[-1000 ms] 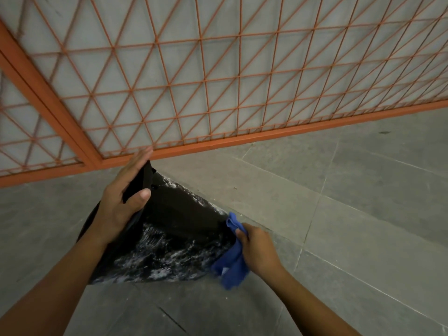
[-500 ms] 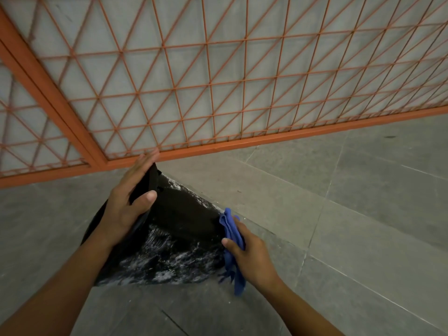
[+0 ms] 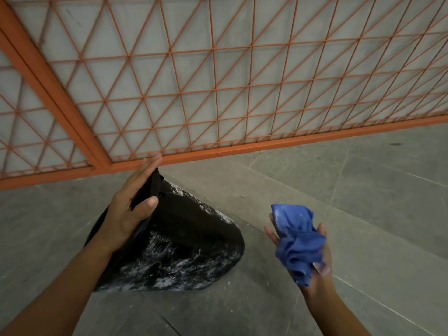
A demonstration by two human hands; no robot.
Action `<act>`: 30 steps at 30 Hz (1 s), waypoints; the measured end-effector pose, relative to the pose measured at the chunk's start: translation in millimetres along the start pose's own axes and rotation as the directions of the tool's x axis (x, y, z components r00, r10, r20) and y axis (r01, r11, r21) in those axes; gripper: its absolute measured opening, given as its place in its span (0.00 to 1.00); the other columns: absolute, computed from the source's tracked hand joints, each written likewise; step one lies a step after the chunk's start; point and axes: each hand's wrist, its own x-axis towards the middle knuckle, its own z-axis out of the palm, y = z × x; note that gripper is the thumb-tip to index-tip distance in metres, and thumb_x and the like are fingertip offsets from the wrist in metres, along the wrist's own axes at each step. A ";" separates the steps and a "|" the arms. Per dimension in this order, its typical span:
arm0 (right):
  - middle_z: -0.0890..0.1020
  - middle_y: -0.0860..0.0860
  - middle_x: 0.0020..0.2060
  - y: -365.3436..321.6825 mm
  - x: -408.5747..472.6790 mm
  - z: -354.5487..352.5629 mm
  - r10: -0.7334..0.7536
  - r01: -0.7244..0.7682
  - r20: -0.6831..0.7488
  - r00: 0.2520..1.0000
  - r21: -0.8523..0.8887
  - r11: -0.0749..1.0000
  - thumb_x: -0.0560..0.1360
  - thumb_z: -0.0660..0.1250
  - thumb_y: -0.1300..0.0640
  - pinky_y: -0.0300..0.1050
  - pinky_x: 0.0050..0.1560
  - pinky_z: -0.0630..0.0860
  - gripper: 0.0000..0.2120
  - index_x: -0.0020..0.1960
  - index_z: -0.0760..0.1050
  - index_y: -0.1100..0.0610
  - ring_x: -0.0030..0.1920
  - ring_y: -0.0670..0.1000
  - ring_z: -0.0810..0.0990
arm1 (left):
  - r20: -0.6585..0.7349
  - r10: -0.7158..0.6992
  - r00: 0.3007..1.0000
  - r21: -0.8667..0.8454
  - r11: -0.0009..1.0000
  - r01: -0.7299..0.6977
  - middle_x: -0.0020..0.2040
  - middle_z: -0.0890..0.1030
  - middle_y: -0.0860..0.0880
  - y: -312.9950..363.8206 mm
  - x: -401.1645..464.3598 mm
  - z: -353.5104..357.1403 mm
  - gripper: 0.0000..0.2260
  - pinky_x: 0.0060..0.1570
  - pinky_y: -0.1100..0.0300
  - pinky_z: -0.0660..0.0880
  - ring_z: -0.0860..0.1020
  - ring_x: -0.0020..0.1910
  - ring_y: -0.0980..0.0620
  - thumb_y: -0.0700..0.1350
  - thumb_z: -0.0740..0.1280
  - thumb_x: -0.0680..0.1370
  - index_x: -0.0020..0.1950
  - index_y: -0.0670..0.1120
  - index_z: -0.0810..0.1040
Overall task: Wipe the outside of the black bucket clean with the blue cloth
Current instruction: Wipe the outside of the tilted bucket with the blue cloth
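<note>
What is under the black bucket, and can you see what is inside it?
The black bucket lies tilted on the grey tiled floor, steadied by the left hand. Only its soiled outside shows; the inside is hidden.

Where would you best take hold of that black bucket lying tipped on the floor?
Probably at the rim, coming from above on its upper side. The black bucket lies tilted on the floor, so the rim edge sticks up as a thin lip to clamp. The left hand already holds it there, thumb on one face, fingers on the other.
</note>
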 end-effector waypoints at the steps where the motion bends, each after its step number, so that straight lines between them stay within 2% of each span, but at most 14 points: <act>1: 0.81 0.59 0.43 -5.8 -3.0 2.3 0.004 -0.004 0.021 1.000 0.005 1.000 0.63 0.76 0.47 0.41 0.36 0.79 0.18 0.42 0.81 0.60 0.41 0.53 0.80 | 0.001 0.001 1.000 0.004 1.000 -0.001 0.76 0.63 0.54 1.0 0.3 1.0 0.40 0.76 0.49 0.53 0.56 0.77 0.54 0.71 0.60 0.71 0.74 0.46 0.63; 2: 0.82 0.57 0.45 -11.4 -7.0 9.1 -0.004 0.004 0.044 0.999 0.014 1.000 0.65 0.74 0.47 0.46 0.41 0.80 0.19 0.48 0.79 0.60 0.44 0.54 0.82 | 0.002 0.000 1.000 0.003 1.000 0.000 0.76 0.63 0.54 1.6 0.7 1.5 0.40 0.76 0.51 0.53 0.56 0.76 0.55 0.71 0.60 0.70 0.74 0.47 0.63; 5: 0.83 0.59 0.46 -21.0 -24.0 44.8 -0.030 0.022 0.171 0.985 0.047 0.999 0.58 0.77 0.54 0.53 0.48 0.78 0.28 0.56 0.77 0.64 0.45 0.59 0.82 | 0.005 0.000 1.000 0.009 1.000 0.000 0.76 0.63 0.54 3.0 0.9 2.1 0.40 0.75 0.53 0.53 0.56 0.76 0.55 0.72 0.59 0.70 0.74 0.47 0.63; 7: 0.83 0.57 0.49 -20.3 -30.2 74.6 -0.163 0.183 0.166 0.973 -0.112 0.977 0.71 0.67 0.62 0.51 0.48 0.79 0.16 0.59 0.75 0.57 0.46 0.58 0.82 | 0.007 0.006 1.000 0.016 1.000 -0.006 0.76 0.63 0.53 3.4 0.1 3.3 0.40 0.76 0.51 0.53 0.55 0.77 0.54 0.72 0.59 0.71 0.74 0.47 0.63; 8: 0.83 0.54 0.52 -18.7 -34.3 86.0 -0.234 0.273 0.196 0.952 -0.202 0.941 0.75 0.60 0.66 0.46 0.46 0.80 0.17 0.59 0.74 0.52 0.46 0.55 0.83 | 0.007 0.012 1.000 0.018 1.000 -0.012 0.76 0.63 0.53 3.5 -0.2 3.9 0.39 0.75 0.49 0.53 0.55 0.77 0.53 0.71 0.59 0.71 0.74 0.47 0.63; 10: 0.77 0.43 0.60 -13.4 -46.0 112.1 -0.312 0.434 0.349 0.884 -0.359 0.826 0.76 0.55 0.70 0.33 0.49 0.76 0.25 0.62 0.69 0.43 0.55 0.43 0.79 | 0.005 0.015 1.000 0.017 1.000 -0.015 0.76 0.63 0.54 4.8 -0.9 6.3 0.38 0.75 0.48 0.53 0.55 0.77 0.52 0.71 0.59 0.71 0.74 0.48 0.63; 12: 0.69 0.33 0.62 1.5 -51.0 130.7 -0.346 0.555 0.449 0.824 -0.513 0.655 0.76 0.55 0.71 0.23 0.59 0.65 0.30 0.62 0.63 0.36 0.61 0.28 0.67 | 0.008 0.016 1.000 0.026 1.000 -0.017 0.75 0.63 0.56 6.4 -0.9 9.5 0.38 0.75 0.50 0.53 0.55 0.77 0.52 0.71 0.59 0.71 0.74 0.51 0.63; 14: 0.60 0.30 0.66 14.6 -53.8 147.8 -0.351 0.613 0.504 0.789 -0.607 0.506 0.77 0.56 0.68 0.27 0.69 0.53 0.31 0.63 0.57 0.32 0.67 0.28 0.56 | 0.018 0.031 0.999 0.031 0.999 -0.032 0.75 0.62 0.57 6.3 -0.9 12.4 0.36 0.75 0.50 0.53 0.55 0.77 0.52 0.71 0.60 0.71 0.74 0.54 0.63; 16: 0.52 0.32 0.69 20.9 -51.0 158.1 -0.319 0.640 0.556 0.768 -0.649 0.410 0.79 0.55 0.62 0.32 0.72 0.45 0.27 0.68 0.50 0.37 0.71 0.35 0.47 | 0.014 0.032 0.999 0.026 0.999 -0.033 0.75 0.62 0.57 5.2 -1.8 12.1 0.35 0.74 0.49 0.54 0.56 0.77 0.52 0.70 0.60 0.72 0.74 0.54 0.63; 20: 0.63 0.45 0.71 7.2 -31.5 160.4 -0.304 0.595 0.511 0.804 -0.692 0.410 0.80 0.55 0.59 0.34 0.70 0.55 0.21 0.72 0.58 0.48 0.72 0.44 0.57 | -0.003 0.030 1.000 0.044 0.999 -0.029 0.75 0.63 0.57 5.7 -1.8 7.5 0.37 0.74 0.50 0.55 0.57 0.76 0.52 0.71 0.59 0.72 0.73 0.49 0.62; 23: 0.60 0.40 0.70 7.1 -40.8 155.8 -0.295 0.583 0.504 0.812 -0.730 0.356 0.80 0.55 0.60 0.21 0.63 0.49 0.23 0.72 0.56 0.48 0.72 0.42 0.55 | 0.030 0.075 0.997 0.073 0.994 -0.077 0.76 0.62 0.55 8.0 -2.4 10.8 0.36 0.74 0.48 0.54 0.56 0.77 0.50 0.70 0.58 0.73 0.75 0.52 0.62; 25: 0.57 0.36 0.67 4.9 -42.0 157.5 -0.256 0.613 0.556 0.790 -0.712 0.344 0.80 0.55 0.59 0.18 0.62 0.45 0.23 0.72 0.55 0.47 0.71 0.38 0.52 | 0.035 0.088 0.995 0.090 0.992 -0.091 0.76 0.62 0.55 8.0 -4.6 12.0 0.35 0.74 0.47 0.54 0.56 0.77 0.50 0.69 0.58 0.73 0.75 0.53 0.60; 27: 0.59 0.40 0.70 0.8 -30.3 161.2 -0.234 0.645 0.603 0.762 -0.678 0.354 0.79 0.56 0.56 0.25 0.69 0.49 0.22 0.72 0.57 0.49 0.71 0.39 0.54 | 0.026 0.084 0.996 0.096 0.992 -0.086 0.76 0.62 0.53 7.7 -5.4 9.4 0.35 0.74 0.46 0.55 0.56 0.77 0.49 0.69 0.58 0.74 0.75 0.50 0.61; 30: 0.66 0.46 0.70 4.2 -29.3 159.5 -0.304 0.625 0.546 0.781 -0.687 0.371 0.78 0.56 0.51 0.39 0.71 0.58 0.22 0.71 0.61 0.50 0.71 0.42 0.60 | 0.046 0.092 0.995 0.105 0.990 -0.097 0.76 0.62 0.51 11.3 -5.3 7.4 0.36 0.74 0.43 0.55 0.56 0.77 0.48 0.68 0.58 0.74 0.75 0.48 0.62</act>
